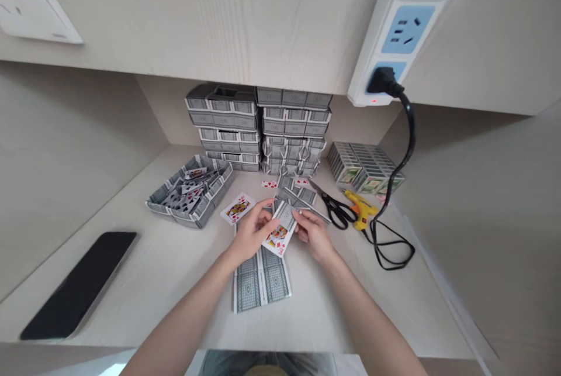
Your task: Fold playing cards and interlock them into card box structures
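Observation:
Between my hands is a playing card, a king of diamonds facing up, its upper part covered by a grey-patterned card back. My left hand is closed on its left side, with the thumb lying over the face. At the upper right edge, my right hand pinches the same piece. Below them lies a flat panel of grey-backed cards, partly hidden by the held card. A loose queen card rests face up just left of my left hand. More grey-backed cards lie behind my fingers.
Black-handled scissors and a yellow glue gun lie right, its cord looping up to a power strip. A card-built tray holds loose cards. Behind stand stacked card boxes and packed decks. A phone lies left.

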Available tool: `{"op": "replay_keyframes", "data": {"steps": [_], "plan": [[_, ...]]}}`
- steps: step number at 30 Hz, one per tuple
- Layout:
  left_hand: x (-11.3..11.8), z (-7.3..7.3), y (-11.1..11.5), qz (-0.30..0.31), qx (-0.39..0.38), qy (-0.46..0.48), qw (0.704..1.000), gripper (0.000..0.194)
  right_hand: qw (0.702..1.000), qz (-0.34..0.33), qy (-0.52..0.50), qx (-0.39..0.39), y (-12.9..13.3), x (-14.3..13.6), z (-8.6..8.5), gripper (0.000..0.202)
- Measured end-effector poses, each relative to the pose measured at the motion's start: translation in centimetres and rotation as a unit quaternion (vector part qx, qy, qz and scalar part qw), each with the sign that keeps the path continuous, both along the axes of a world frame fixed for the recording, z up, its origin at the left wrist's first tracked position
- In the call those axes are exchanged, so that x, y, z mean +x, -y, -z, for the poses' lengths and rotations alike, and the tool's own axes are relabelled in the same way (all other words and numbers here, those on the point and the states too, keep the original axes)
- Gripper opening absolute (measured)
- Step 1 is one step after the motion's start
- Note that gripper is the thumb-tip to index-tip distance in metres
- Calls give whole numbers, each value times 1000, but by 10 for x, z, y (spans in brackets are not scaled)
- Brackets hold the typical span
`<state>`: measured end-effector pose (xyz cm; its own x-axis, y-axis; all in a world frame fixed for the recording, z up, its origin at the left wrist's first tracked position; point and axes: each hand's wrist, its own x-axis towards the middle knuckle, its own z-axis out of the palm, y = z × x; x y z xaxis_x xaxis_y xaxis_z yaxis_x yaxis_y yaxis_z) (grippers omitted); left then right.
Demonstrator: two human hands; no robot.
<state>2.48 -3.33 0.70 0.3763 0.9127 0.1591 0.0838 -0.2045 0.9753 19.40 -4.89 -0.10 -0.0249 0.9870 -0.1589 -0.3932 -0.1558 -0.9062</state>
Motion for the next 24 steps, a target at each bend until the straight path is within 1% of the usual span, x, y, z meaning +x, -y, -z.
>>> {"op": "replay_keyframes", "data": {"steps": [2,3,5,7,9,11,12,13,14,15,17,19,21,22,24], "plan": [[1,0,-1,42,-100,44,993,50,999,-34,6,-1,1,1,-2,28],[1,-1,-1,58,-138,59,987,52,999,-45,7,2,2,1,-3,28],[1,-2,-1,76,-178,74,978,56,998,-57,17,12,2,1,-5,29],[0,-4,-2,80,-183,79,977,56,997,-54,40,27,2,0,-5,31],[0,-4,-3,74,-183,87,976,52,996,-23,69,46,1,1,-2,31],[0,-3,-6,29,-184,107,977,55,988,51,123,78,-1,2,2,29],[0,-2,-8,-7,-182,122,976,61,976,93,166,103,-2,3,4,28],[0,-2,-10,-45,-175,138,974,68,957,128,225,133,-3,4,6,26],[-2,-1,-12,-80,-165,153,971,76,931,145,289,167,-3,4,8,24],[-3,-2,-14,-105,-151,166,969,83,901,146,354,203,-3,5,10,23],[-7,-3,-17,-126,-126,184,967,90,838,102,465,267,-2,3,11,30],[-10,-4,-19,-134,-115,191,966,88,781,40,545,304,1,0,12,40],[-12,-4,-20,-143,-109,182,967,79,738,-6,595,318,2,-4,12,43],[-12,-3,-21,-149,-103,172,968,74,723,-21,612,321,3,-5,12,41],[-11,0,-22,-164,-84,151,971,65,708,-32,627,323,4,-6,13,37]]}}
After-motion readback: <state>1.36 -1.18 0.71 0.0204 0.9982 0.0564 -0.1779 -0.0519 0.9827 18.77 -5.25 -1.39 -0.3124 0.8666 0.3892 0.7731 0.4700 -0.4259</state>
